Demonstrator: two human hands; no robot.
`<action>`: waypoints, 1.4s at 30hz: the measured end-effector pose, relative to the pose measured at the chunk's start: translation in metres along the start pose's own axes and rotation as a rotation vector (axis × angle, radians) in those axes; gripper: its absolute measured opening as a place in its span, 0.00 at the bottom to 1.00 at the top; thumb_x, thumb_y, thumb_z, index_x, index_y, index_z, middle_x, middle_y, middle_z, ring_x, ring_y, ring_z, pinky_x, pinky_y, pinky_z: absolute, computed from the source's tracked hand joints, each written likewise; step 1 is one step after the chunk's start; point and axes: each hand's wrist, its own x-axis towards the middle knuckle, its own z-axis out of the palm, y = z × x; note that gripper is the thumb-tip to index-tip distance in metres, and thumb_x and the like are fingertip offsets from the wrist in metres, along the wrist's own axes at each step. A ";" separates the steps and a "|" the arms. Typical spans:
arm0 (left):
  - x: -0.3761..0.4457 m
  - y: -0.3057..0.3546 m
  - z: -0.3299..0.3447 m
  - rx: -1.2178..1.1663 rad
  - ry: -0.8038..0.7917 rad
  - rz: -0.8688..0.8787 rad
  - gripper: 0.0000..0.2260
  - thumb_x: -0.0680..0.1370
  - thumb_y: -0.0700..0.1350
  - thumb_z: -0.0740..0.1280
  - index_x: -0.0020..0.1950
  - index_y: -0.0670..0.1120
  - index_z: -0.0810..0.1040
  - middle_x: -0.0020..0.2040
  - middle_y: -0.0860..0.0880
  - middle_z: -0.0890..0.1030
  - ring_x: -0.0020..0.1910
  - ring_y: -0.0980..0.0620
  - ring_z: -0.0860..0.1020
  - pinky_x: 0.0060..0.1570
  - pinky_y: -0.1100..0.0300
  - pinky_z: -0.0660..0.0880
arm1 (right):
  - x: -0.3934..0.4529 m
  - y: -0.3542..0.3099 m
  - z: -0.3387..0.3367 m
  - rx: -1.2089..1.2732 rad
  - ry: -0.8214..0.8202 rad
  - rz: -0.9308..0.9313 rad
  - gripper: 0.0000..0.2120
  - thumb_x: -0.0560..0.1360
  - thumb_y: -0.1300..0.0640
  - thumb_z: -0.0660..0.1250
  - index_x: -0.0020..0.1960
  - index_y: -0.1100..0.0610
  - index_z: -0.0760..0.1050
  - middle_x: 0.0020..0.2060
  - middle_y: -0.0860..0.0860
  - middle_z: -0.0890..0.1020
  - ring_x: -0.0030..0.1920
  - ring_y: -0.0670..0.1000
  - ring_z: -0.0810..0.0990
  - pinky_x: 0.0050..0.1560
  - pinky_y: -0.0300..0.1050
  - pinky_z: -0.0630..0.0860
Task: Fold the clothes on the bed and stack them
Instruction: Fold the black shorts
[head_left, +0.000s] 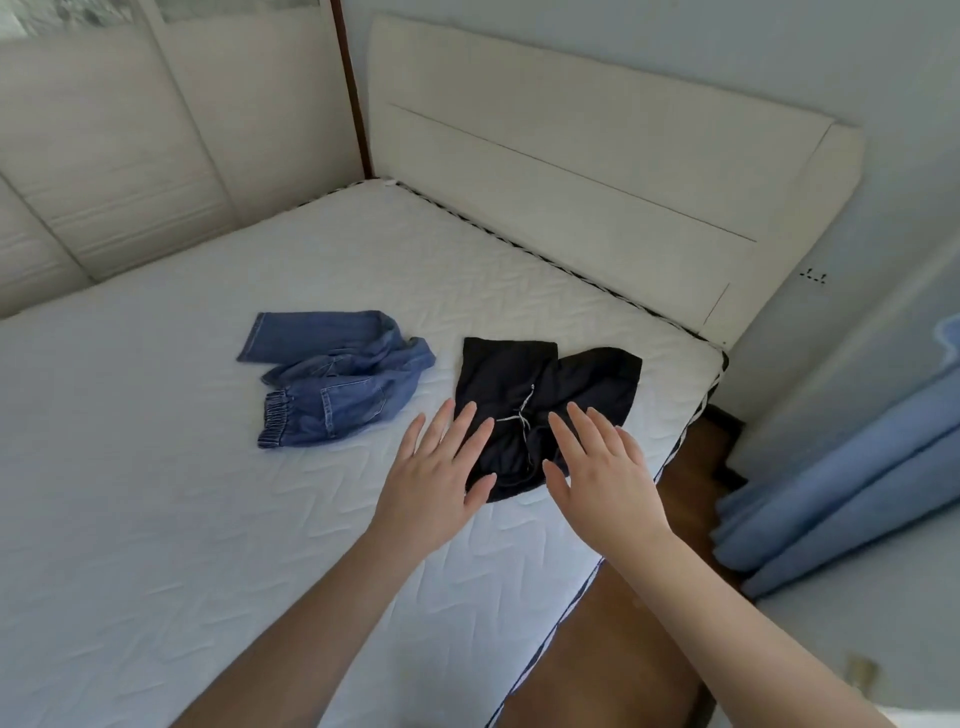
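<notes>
On the bed (208, 519), black shorts (524, 395) point legs toward the headboard (571, 156), left hand (434, 483) and right hand (602, 478) flat, fingers straight.

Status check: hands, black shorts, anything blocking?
Left hand and right hand open, over black shorts. Shorts unfolded, nothing gripped. Denim trousers crumpled alongside, apart. No obstruction.

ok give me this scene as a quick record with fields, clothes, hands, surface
surface: white quilted mattress
garment 1: black shorts with drawstring, lying spread near the bed's right edge
garment 2: denim jeans, crumpled, left of the shorts, apart from them
left hand: open, fingers straight, over the shorts' left side
right hand: open, over the shorts' right side
folded stack: none yet
</notes>
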 end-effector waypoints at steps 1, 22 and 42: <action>0.008 -0.003 0.008 0.002 -0.005 0.009 0.26 0.81 0.60 0.53 0.77 0.51 0.64 0.78 0.48 0.62 0.78 0.46 0.57 0.75 0.46 0.54 | 0.010 0.003 0.004 0.004 0.008 0.000 0.27 0.82 0.44 0.55 0.78 0.54 0.61 0.76 0.54 0.64 0.76 0.56 0.61 0.75 0.54 0.59; 0.153 -0.018 0.210 -0.105 -0.306 -0.101 0.33 0.79 0.56 0.60 0.80 0.51 0.51 0.80 0.45 0.54 0.79 0.45 0.52 0.76 0.47 0.52 | 0.204 0.086 0.182 0.110 -0.192 -0.122 0.25 0.80 0.49 0.61 0.75 0.56 0.66 0.73 0.55 0.69 0.73 0.56 0.67 0.71 0.55 0.67; 0.151 -0.021 0.406 -0.110 -0.901 -0.146 0.39 0.79 0.45 0.64 0.80 0.51 0.40 0.79 0.45 0.55 0.77 0.44 0.54 0.73 0.47 0.57 | 0.275 0.140 0.388 -0.119 -0.665 -0.160 0.32 0.81 0.53 0.58 0.80 0.53 0.48 0.79 0.54 0.55 0.78 0.56 0.53 0.76 0.53 0.54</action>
